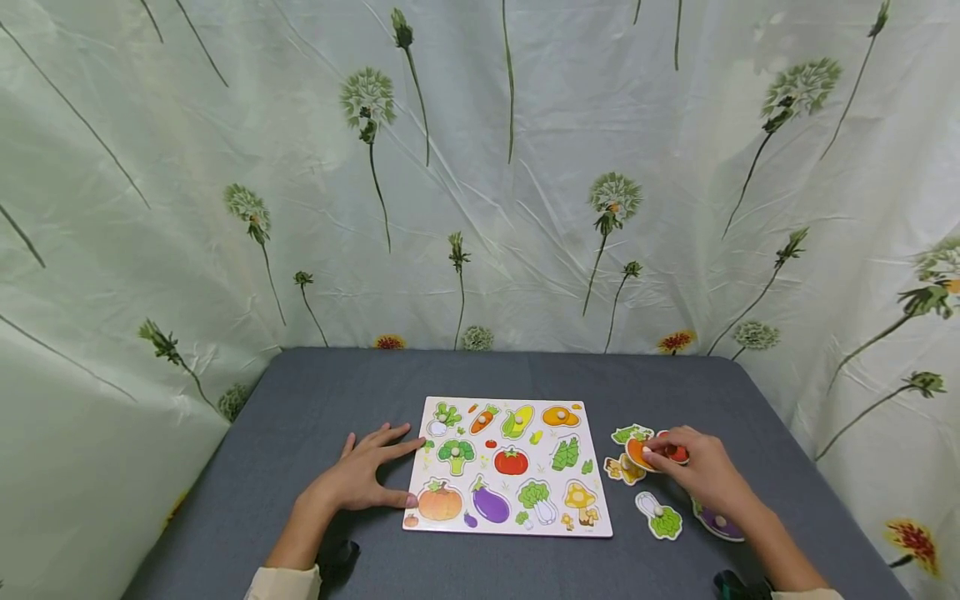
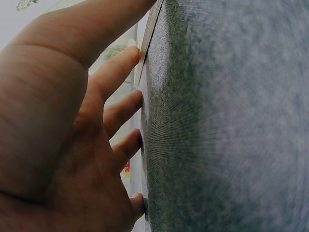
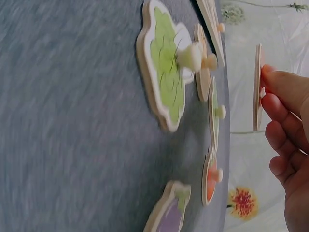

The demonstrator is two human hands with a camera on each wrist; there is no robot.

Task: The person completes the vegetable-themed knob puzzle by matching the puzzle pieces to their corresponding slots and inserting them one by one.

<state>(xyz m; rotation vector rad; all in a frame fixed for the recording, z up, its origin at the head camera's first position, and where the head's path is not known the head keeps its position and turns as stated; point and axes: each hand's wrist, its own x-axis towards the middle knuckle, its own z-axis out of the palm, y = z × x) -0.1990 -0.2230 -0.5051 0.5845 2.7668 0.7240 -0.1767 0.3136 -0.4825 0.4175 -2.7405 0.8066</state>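
My right hand [image 1: 699,468] pinches an orange pumpkin puzzle piece [image 1: 637,454] and holds it above the loose pieces. In the right wrist view that piece appears edge-on, raised off the table, gripped between thumb and fingers. My left hand [image 1: 369,472] lies spread at the left side of the puzzle board [image 1: 465,527], its thumb and index fingertips on the edge. Five printed vegetables in the board's upper left and top carry knobs, among them the carrot [image 1: 483,419] and broccoli [image 1: 456,454]. The pumpkin, eggplant, tomato, and mushroom pictures show no knobs.
Right of the board lie a cabbage piece [image 1: 660,517], a mushroom piece [image 1: 626,469], a green leafy piece [image 1: 632,433], a tomato piece [image 1: 678,452] and an eggplant piece [image 1: 717,525], partly under my right wrist. A floral curtain [image 1: 480,167] stands behind the grey table [image 1: 337,375].
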